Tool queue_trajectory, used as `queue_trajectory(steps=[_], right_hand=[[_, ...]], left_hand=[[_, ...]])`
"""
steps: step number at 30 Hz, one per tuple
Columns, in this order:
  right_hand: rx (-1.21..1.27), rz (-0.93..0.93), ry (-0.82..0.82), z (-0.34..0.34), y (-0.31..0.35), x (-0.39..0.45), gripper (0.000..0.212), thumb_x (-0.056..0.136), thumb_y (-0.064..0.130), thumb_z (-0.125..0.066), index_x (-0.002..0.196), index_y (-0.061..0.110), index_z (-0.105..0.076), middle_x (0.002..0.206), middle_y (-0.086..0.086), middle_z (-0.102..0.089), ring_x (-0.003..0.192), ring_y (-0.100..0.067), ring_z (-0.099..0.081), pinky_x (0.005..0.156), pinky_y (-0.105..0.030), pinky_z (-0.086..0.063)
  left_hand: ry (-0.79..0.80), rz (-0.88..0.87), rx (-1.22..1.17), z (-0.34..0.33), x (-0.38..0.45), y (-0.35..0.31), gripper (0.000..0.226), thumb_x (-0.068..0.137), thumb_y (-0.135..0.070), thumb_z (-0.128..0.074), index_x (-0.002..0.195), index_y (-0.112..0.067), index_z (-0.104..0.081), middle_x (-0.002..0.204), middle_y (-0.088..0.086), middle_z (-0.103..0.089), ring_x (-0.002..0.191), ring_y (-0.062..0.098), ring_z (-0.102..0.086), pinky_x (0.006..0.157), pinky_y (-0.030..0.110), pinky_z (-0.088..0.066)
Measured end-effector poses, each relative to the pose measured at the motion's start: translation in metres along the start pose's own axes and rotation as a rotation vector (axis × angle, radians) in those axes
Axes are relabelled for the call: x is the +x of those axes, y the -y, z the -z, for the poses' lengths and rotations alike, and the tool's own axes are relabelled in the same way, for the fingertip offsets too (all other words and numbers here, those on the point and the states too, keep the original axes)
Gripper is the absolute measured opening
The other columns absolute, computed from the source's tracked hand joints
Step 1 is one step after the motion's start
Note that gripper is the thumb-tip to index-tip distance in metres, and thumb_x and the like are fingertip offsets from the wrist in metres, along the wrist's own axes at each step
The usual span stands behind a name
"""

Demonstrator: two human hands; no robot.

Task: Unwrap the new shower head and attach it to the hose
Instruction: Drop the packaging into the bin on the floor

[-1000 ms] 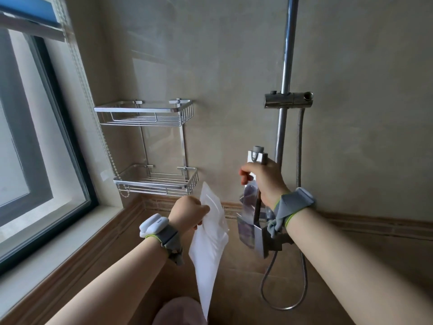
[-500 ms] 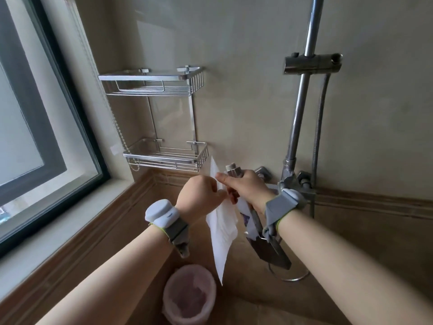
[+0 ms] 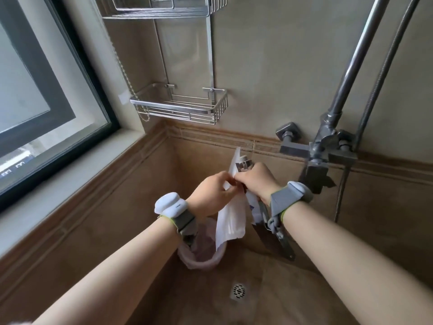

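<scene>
Item: shower head [image 3: 273, 233], square plate hanging down, threaded neck pointing to 12 o'clock. Right hand [image 3: 254, 182] is gripping the handle, fingers closed round it, keeping it steady. Left hand [image 3: 212, 195] is pinching the white wrapper [image 3: 230, 221] at its upper edge, probably peeling it away over the bin.

Bin [image 3: 202, 253], at 6 o'clock below the wrapper: lined with a pinkish bag; contents unclear.

Wire basket [image 3: 180, 106], at 11 o'clock: nothing showing inside.

Hose [image 3: 384, 71]: hanging at 2 o'clock, unattached.

Shower corner: metals, plastic and tile.
Polished chrome rail [image 3: 349, 73] and ribbed metal hose [image 3: 384, 73]; shiny wire rack [image 3: 180, 106]; thin white plastic wrapper [image 3: 230, 221]; mirror-bright metal shower head [image 3: 271, 238]; matt, smooth beige wall tiles [image 3: 269, 66]; translucent pink bin liner [image 3: 201, 256].
</scene>
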State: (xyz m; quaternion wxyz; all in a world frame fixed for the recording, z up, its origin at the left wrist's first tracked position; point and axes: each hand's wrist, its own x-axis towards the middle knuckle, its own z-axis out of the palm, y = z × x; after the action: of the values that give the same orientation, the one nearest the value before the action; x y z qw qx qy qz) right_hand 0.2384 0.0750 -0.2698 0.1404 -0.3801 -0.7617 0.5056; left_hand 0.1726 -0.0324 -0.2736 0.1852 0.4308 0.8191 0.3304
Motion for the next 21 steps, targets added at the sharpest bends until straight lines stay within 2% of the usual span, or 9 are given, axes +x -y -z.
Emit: queue_trajectory(steps=[4, 9, 11, 13, 15, 16, 18, 19, 21], right_hand=[[-0.003, -0.030, -0.032, -0.014, -0.018, 0.012, 0.029, 0.070, 0.010, -0.062, 0.049, 0.016, -0.043, 0.053, 0.000, -0.045, 0.065, -0.024, -0.049, 0.053, -0.028, -0.033], [0.095, -0.068, -0.039, -0.033, -0.043, 0.028, 0.020, 0.072, 0.011, -0.060, 0.056, 0.013, -0.048, 0.058, -0.003, -0.047, 0.065, -0.024, -0.048, 0.055, -0.028, -0.033], [0.121, -0.093, -0.049, -0.041, -0.053, 0.033, 0.023, 0.072, 0.013, -0.061, 0.055, 0.016, -0.046, 0.056, -0.002, -0.045, 0.062, -0.023, -0.047, 0.059, -0.028, -0.035], [0.173, -0.115, -0.047, -0.047, -0.064, 0.038, 0.029, 0.073, 0.012, -0.061, 0.052, 0.017, -0.041, 0.054, -0.002, -0.041, 0.055, -0.021, -0.043, 0.054, -0.027, -0.033], [0.210, -0.143, -0.025, -0.056, -0.077, 0.045, 0.027, 0.074, 0.010, -0.061, 0.054, 0.015, -0.043, 0.054, -0.002, -0.041, 0.051, -0.018, -0.041, 0.049, -0.025, -0.032], [0.209, -0.161, -0.017, -0.061, -0.085, 0.048, 0.024, 0.073, 0.009, -0.061, 0.057, 0.014, -0.045, 0.055, -0.002, -0.042, 0.051, -0.018, -0.043, 0.049, -0.025, -0.032], [0.204, -0.191, -0.015, -0.073, -0.100, 0.057, 0.022, 0.071, 0.007, -0.061, 0.057, 0.014, -0.046, 0.056, -0.004, -0.045, 0.054, -0.023, -0.047, 0.050, -0.025, -0.036], [0.194, -0.194, -0.014, -0.080, -0.108, 0.061, 0.021, 0.069, 0.007, -0.060, 0.056, 0.015, -0.045, 0.057, -0.005, -0.045, 0.057, -0.023, -0.049, 0.052, -0.027, -0.037], [0.163, -0.180, -0.010, -0.095, -0.125, 0.070, 0.021, 0.068, 0.005, -0.057, 0.056, 0.016, -0.044, 0.057, -0.006, -0.043, 0.060, -0.022, -0.045, 0.057, -0.031, -0.037]], left_hand=[[-0.005, 0.157, -0.042, -0.012, 0.006, 0.022, 0.017, 0.083, -0.023, -0.055, 0.093, -0.010, -0.059, 0.085, 0.010, -0.066, 0.075, 0.025, -0.062, 0.070, 0.037, -0.052], [0.143, 0.622, -0.280, -0.029, 0.015, 0.060, 0.021, 0.083, -0.023, -0.044, 0.079, -0.006, -0.057, 0.075, 0.014, -0.055, 0.066, 0.029, -0.054, 0.060, 0.033, -0.047], [0.210, 0.762, -0.446, -0.038, 0.010, 0.078, 0.030, 0.088, -0.019, -0.045, 0.108, 0.000, -0.056, 0.103, 0.025, -0.059, 0.089, 0.040, -0.061, 0.060, 0.030, -0.054], [0.238, 0.851, -0.625, -0.050, 0.010, 0.105, 0.050, 0.088, -0.022, -0.053, 0.129, 0.001, -0.039, 0.119, 0.024, -0.052, 0.101, 0.036, -0.058, 0.063, 0.022, -0.054], [0.349, 1.000, -0.932, -0.065, 0.011, 0.133, 0.060, 0.086, -0.035, -0.051, 0.131, 0.001, -0.033, 0.123, 0.024, -0.047, 0.107, 0.038, -0.055, 0.084, 0.037, -0.050], [0.342, 1.041, -1.086, -0.074, 0.012, 0.146, 0.058, 0.088, -0.032, -0.046, 0.132, 0.001, -0.030, 0.122, 0.024, -0.046, 0.102, 0.039, -0.055, 0.085, 0.044, -0.049], [0.193, 1.061, -1.257, -0.093, 0.017, 0.169, 0.047, 0.089, -0.015, -0.043, 0.131, 0.004, -0.033, 0.113, 0.021, -0.049, 0.088, 0.033, -0.058, 0.076, 0.045, -0.051], [0.114, 1.035, -1.244, -0.100, 0.017, 0.174, 0.038, 0.088, -0.007, -0.043, 0.124, 0.007, -0.040, 0.102, 0.020, -0.052, 0.079, 0.030, -0.059, 0.070, 0.042, -0.052], [-0.004, 1.003, -1.142, -0.113, 0.018, 0.187, 0.013, 0.084, 0.004, -0.043, 0.093, 0.009, -0.051, 0.074, 0.017, -0.051, 0.055, 0.025, -0.057, 0.049, 0.032, -0.054]])
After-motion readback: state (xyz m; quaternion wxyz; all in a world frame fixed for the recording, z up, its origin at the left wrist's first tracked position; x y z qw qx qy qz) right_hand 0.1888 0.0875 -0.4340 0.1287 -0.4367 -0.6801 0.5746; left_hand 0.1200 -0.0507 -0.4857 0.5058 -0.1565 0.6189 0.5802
